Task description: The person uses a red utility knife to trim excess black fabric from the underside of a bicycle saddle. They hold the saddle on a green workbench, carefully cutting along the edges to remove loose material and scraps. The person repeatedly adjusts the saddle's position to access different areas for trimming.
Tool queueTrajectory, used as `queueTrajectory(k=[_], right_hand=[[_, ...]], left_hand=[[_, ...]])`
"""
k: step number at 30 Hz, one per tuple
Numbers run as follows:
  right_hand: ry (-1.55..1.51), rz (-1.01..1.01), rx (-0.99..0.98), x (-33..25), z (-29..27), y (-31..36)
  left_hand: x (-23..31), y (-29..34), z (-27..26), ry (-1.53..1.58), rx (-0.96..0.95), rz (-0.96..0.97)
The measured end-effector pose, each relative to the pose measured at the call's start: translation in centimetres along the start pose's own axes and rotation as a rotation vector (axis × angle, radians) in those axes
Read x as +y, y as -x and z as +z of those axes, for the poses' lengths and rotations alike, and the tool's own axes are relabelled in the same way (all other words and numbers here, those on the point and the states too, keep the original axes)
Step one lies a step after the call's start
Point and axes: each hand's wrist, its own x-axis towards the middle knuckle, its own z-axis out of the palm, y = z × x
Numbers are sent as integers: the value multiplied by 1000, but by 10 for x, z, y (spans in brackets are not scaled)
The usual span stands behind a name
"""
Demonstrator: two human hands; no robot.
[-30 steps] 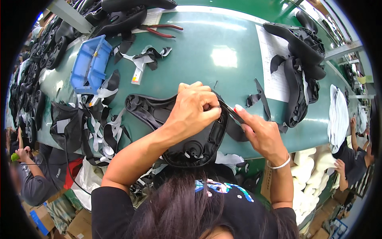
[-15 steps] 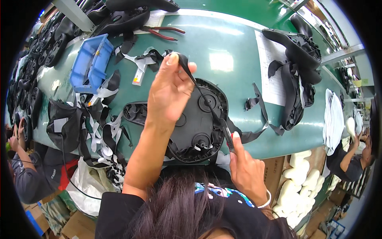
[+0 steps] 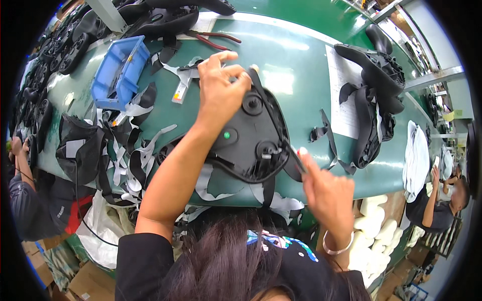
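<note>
A black moulded plastic shell (image 3: 238, 148) with round bosses lies tilted on the green table in front of me. Along its right rim runs a black fabric strip (image 3: 257, 84). My left hand (image 3: 221, 85) pinches the upper end of that strip, above the shell's far edge. Closed around a slim knife (image 3: 296, 159) is my right hand (image 3: 329, 193), slightly blurred. The blade lies at the shell's right rim, against the strip; the exact contact is hard to make out. Most of the handle is hidden by my fingers.
A blue bin (image 3: 118, 75) and red-handled pliers (image 3: 216, 39) are at the back left. Black and white scraps (image 3: 133, 155) pile up on the left. More black shells (image 3: 374, 105) stand on the right, beside paper. Co-workers sit at both sides.
The shell has turned and shifted, its lower edge now raised. My left hand has moved right and tipped over. My right hand has moved right with the knife.
</note>
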Motion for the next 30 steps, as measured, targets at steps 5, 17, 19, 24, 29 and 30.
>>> queueTrajectory(k=[5,17,19,24,29,30], right_hand=[[-40,-200,-14,58,-14,-63],[54,-136,-75,33,-15,11],[34,-143,-51,37,-14,8],[-30,-149,-14,40,-9,10],[-261,132,-10,17,11,66],[-401,202,8,10,17,74]], left_hand=[[25,8,-48,453,-544,-663],[17,-32,-95,1324,-449,-220],[36,-12,-73,370,-540,27],[59,17,-29,543,-1099,-320],[58,-5,-26,1450,-310,-610],[61,-13,-28,1569,-150,-545]])
